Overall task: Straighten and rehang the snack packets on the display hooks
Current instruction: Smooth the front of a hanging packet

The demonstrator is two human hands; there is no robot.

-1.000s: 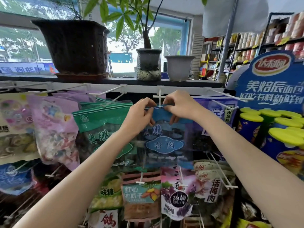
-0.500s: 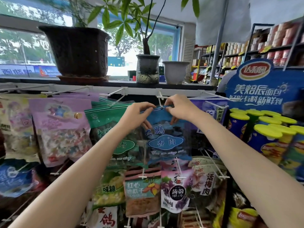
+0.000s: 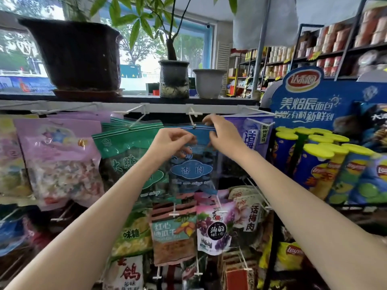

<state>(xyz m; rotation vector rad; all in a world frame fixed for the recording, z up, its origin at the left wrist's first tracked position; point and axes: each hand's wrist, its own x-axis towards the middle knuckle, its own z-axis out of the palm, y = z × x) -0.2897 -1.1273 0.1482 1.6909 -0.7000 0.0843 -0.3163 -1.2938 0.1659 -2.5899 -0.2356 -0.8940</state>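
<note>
Since the earlier frames the blue packet (image 3: 193, 162) sits a little higher against the rail, its top edge now level with the tip of the white hook (image 3: 192, 119) instead of below it, and both hands have stayed on its top corners while the view has shifted slightly to the left. The left hand (image 3: 169, 143) pinches the packet's upper left corner, fingers curled round the edge with the thumb in front. The right hand (image 3: 224, 137) grips the upper right corner, its fingers folded over the top seam and the knuckles facing the camera. The hook's end lies at the middle of the packet's striped top band; whether the wire passes through the hanging hole cannot be told. The blue packet hangs in the top row between a green packet (image 3: 129, 155) on its left, which is already on its own hook, and a purple packet (image 3: 249, 135) on its right. Further left hangs a pink packet of mixed sweets (image 3: 60, 164). Below, a lower row holds an orange-and-teal packet (image 3: 173, 233) and a grape packet (image 3: 214, 229). On the ledge above the rail stand a large dark planter (image 3: 77, 55), a dark patterned pot (image 3: 173, 78) and a grey pot (image 3: 209, 82). To the right, crisp tubes with yellow lids (image 3: 318, 162) stand before a blue sign (image 3: 307, 105).
</note>
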